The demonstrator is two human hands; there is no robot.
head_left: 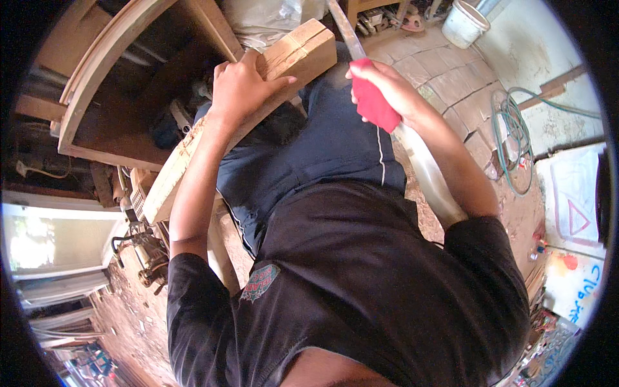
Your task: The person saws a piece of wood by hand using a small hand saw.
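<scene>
A long pale wooden plank runs from the upper middle down to the left, resting across my knee. My left hand lies on top of it and grips its upper edge. My right hand is closed on the red handle of a hand saw, whose blade reaches up past the plank's end. A pale length of wood lies under my right forearm.
A curved wooden frame stands at upper left over a dark cabinet. A white bucket sits at top right, a green hose coils on the tiled floor at right, and a small machine rests on the dirt at lower left.
</scene>
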